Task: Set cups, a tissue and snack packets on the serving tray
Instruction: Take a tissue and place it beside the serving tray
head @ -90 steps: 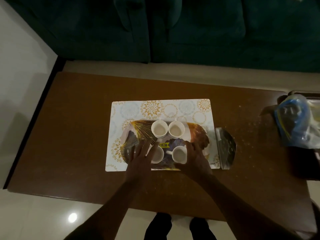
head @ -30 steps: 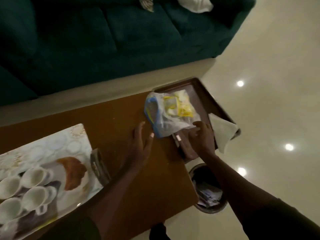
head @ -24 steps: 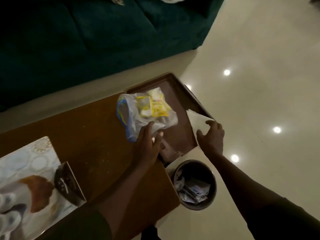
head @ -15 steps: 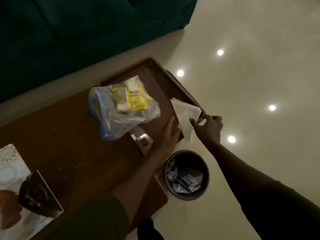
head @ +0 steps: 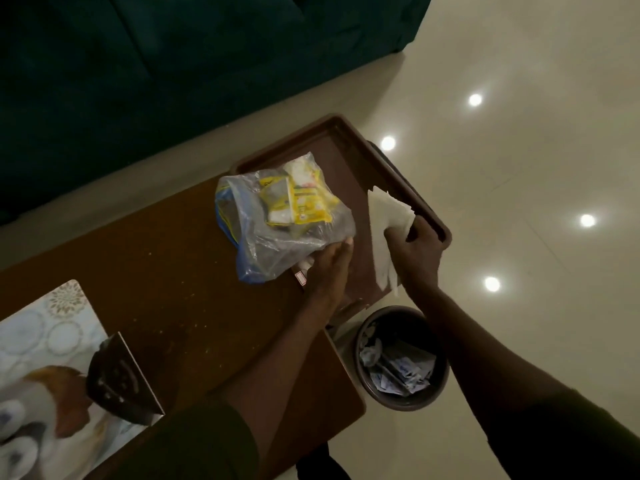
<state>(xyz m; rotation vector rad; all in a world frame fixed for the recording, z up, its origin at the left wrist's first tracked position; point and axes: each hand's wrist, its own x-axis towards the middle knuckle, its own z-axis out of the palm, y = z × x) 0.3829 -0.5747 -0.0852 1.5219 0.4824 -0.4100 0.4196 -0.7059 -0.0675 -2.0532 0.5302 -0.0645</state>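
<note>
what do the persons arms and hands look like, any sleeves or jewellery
Both forearms are bare from the elbow down. The left arm has a dark olive-green short sleeve at the frame's bottom; the right arm's sleeve looks similarly dark. No watch, ring or glove shows on the left hand or right hand.

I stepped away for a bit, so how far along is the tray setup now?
Done: cups sit on the patterned tray at lower left. In hand: the right hand grips the tissue, and the left hand touches the bag of snack packets. Left: tissue and packets still need moving to that tray.
</note>
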